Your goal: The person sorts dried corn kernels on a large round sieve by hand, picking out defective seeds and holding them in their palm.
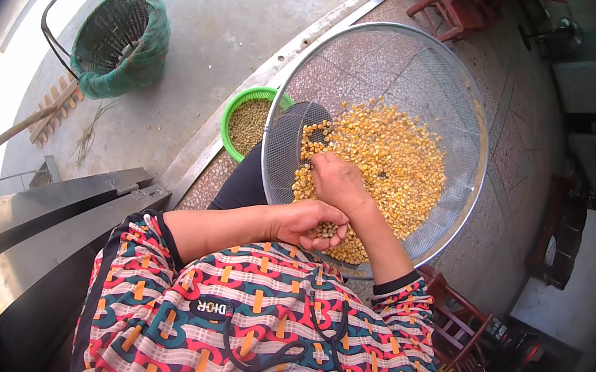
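A large round wire-mesh sieve point(311, 76) with a metal rim rests partly over my leg. Yellow corn kernels point(400, 170) are spread across its mesh. My left hand point(315, 224) is cupped palm up near the sieve's close edge, holding several small tan beans point(326, 230). Just beyond it, my right hand point(340, 180) reaches down to the left part of the corn, thumb and fingers drawn together. Whether anything is pinched there is hidden. A green plastic basket point(226, 121) of similar tan beans point(248, 126) stands left of the sieve, beside my knee.
A woven basket point(111, 23) wrapped in green netting stands at upper left, near a wooden rake point(53, 111). A metal door track point(206, 161) crosses the floor. Red wooden stools point(455, 16) stand at upper right, with another red stool point(459, 323) at lower right.
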The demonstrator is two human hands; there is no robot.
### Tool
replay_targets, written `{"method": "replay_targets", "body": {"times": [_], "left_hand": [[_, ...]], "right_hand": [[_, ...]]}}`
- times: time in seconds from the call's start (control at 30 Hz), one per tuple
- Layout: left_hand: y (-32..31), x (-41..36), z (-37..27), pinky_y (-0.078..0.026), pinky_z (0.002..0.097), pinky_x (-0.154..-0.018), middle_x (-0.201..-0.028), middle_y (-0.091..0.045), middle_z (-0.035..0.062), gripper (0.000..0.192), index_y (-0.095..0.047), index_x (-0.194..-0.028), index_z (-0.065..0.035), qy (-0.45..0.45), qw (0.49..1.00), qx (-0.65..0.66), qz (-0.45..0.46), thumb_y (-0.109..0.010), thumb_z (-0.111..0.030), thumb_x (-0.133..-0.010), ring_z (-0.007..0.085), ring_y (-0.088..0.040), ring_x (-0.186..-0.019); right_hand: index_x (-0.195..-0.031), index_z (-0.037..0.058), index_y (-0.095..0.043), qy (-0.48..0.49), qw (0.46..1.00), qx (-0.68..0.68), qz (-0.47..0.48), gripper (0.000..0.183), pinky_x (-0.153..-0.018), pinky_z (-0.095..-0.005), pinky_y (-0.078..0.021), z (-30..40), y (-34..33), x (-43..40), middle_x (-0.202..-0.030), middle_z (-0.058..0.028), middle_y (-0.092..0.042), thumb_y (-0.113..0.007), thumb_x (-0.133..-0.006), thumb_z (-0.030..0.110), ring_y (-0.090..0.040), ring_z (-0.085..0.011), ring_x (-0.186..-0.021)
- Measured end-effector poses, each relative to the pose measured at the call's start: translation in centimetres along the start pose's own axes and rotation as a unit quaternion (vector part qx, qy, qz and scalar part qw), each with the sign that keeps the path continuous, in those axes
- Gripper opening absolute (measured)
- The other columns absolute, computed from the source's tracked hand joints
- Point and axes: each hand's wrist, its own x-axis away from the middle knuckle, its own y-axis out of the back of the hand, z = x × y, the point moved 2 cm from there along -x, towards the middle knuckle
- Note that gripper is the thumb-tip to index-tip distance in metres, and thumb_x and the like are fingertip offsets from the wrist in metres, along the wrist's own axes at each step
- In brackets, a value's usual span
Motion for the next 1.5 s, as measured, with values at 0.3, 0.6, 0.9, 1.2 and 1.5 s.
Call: {"method": "replay_targets", "body": {"times": [0.3,0.6,0.9,1.2,1.5], "left_hand": [[0.3,-0.1,0.1,-0.025,0.0181,-0.033,-0.077,-0.055,0.0089,0.025,-0.052,-0.090,-0.0009,-0.021,1.000,0.009,0.000,-0.041,-0.023,-0.094,0.0098,-0.042,-0.048],[1.5,-1.3,-0.3,-0.031,0.0207,-0.035,-0.077,-0.057,0.0092,0.027,-0.053,-0.088,-0.0026,-0.084,0.980,0.161,-0.076,-0.040,-0.026,-0.094,0.0141,-0.048,-0.054],[0.2,-0.3,0.1,-0.026,0.0182,-0.032,-0.076,-0.056,0.0087,0.026,-0.055,-0.089,-0.0005,-0.016,1.000,0.013,-0.012,-0.042,-0.023,-0.094,0.0094,-0.042,-0.046],[0.2,-0.3,0.1,-0.026,0.0178,-0.032,-0.075,-0.056,0.0092,0.027,-0.055,-0.088,0.0005,-0.023,1.000,0.002,0.002,-0.042,-0.022,-0.094,0.0094,-0.044,-0.046],[0.8,-1.0,-0.2,-0.029,0.0196,-0.033,-0.074,-0.055,0.0086,0.028,-0.052,-0.088,-0.0018,-0.054,0.991,0.103,-0.065,-0.039,-0.026,-0.095,0.0128,-0.047,-0.051]], "right_hand": [[-0.085,0.0045,-0.057,-0.066,0.997,-0.037,-0.017,0.007,-0.055,-0.0364,-0.0492,-1.6,0.7,-0.2,-0.073,-0.0088,-0.062,-0.053,-0.082,0.010,-0.060,-0.0231,-0.060],[-0.090,0.0025,-0.062,-0.159,0.864,-0.472,0.071,0.010,-0.060,-0.0241,-0.0461,-3.1,4.2,2.5,-0.081,-0.0033,-0.063,-0.059,-0.083,0.010,-0.057,-0.0088,-0.069],[-0.083,0.0065,-0.054,-0.073,0.995,0.045,-0.046,0.012,-0.058,-0.0391,-0.0508,-1.2,-0.8,2.4,-0.076,-0.0117,-0.059,-0.058,-0.077,0.016,-0.062,-0.0288,-0.067],[-0.079,0.0061,-0.054,-0.067,0.992,0.093,-0.051,0.008,-0.055,-0.0380,-0.0511,-0.9,-2.0,2.1,-0.072,-0.0119,-0.058,-0.052,-0.080,0.014,-0.061,-0.0277,-0.062],[-0.090,0.0029,-0.061,-0.193,0.798,-0.567,0.069,0.013,-0.053,-0.0208,-0.0438,-3.5,3.7,2.1,-0.073,-0.0027,-0.061,-0.059,-0.082,0.013,-0.053,-0.0083,-0.057]]}}
